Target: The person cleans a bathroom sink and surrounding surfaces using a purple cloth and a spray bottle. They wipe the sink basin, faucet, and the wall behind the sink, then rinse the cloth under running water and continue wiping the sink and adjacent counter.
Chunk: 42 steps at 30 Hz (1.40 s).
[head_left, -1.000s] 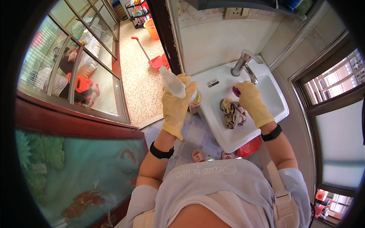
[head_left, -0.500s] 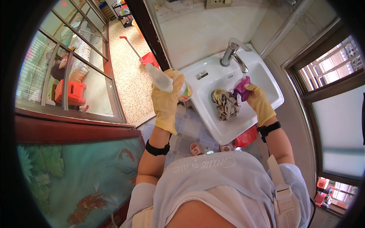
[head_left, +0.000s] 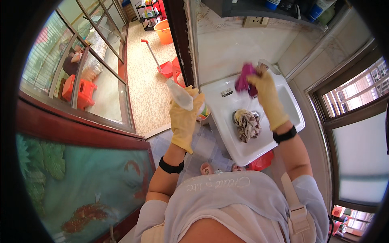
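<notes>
My left hand, in a yellow rubber glove, is closed round a spray bottle with a whitish top, held left of the sink. Part of its coloured label shows beyond the glove. A matching glove covers my right hand, whose fingers pinch a purple cloth, blurred by motion, over the back of the white sink. Hand and cloth hide most of the chrome faucet. A crumpled grey-brown cloth with a yellowish part lies in the basin.
A dark shelf with bottles and tubes hangs above the sink. A red container stands under its front. Left are a doorway, a red dustpan, an orange bucket and a glass door panel. Another person shows behind the window.
My right hand has lifted the purple cloth from the basin below the spout, up and to the left, in front of the faucet. My left hand still holds the spray bottle. The view has shifted, bringing in the shelf.
</notes>
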Each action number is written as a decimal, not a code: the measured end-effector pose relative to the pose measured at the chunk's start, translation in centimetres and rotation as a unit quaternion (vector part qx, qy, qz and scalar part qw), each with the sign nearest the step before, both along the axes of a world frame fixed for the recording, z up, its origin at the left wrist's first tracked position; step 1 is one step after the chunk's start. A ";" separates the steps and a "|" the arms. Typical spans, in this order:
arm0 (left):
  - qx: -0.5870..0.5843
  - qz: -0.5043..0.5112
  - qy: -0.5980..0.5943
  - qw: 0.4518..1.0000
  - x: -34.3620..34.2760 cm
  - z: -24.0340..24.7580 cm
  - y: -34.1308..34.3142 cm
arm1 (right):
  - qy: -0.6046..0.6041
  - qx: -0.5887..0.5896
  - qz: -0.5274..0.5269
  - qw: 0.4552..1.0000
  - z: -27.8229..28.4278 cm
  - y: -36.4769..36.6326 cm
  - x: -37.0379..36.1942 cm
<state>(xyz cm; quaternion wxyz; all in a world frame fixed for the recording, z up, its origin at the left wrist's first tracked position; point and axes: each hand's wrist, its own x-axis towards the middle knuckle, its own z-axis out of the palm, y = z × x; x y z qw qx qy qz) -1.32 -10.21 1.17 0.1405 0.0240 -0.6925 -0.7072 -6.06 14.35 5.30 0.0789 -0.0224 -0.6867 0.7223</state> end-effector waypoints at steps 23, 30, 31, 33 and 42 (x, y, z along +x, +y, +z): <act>-0.041 -0.031 0.041 0.998 -1.7 2.2 0.4 | -0.098 0.360 -0.146 0.916 -4.7 -4.0 -6.3; -0.083 -0.086 0.067 0.991 -5.3 2.2 4.6 | -0.003 0.411 -0.112 0.904 3.1 3.4 -0.3; -0.080 -0.090 0.043 0.992 -6.0 2.0 4.9 | 0.020 0.407 -0.125 0.905 5.6 4.3 -0.2; -0.079 -0.094 -0.003 0.992 -7.5 1.1 5.9 | 0.083 0.300 -0.146 0.939 7.6 6.8 -2.4; -0.204 -0.071 -0.017 0.976 -7.8 1.3 9.3 | 0.382 0.413 0.150 0.813 5.3 11.9 -12.3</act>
